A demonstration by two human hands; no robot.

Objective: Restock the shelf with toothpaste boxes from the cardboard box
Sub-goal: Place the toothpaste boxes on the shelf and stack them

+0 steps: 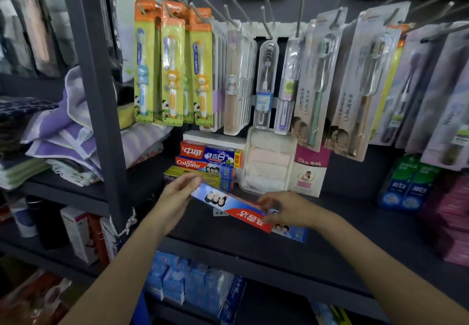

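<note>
A long red and blue toothpaste box [236, 210] hangs slanted just above the dark shelf [330, 248], upside down to my view. My left hand [177, 195] grips its far left end and my right hand [284, 210] holds it near the right end. Behind it a stack of toothpaste boxes [210, 164] lies on the same shelf: a red and blue one on top, a Colgate box under it, a yellow-green one at the bottom. The cardboard box is not in view.
Packaged toothbrushes [175, 65] hang on hooks above the shelf. A pack of rolled cloths [269, 162] stands right of the stack, green and blue boxes [411, 185] and pink boxes [454, 223] further right. A grey upright post [101, 96] and folded towels [63, 142] are left.
</note>
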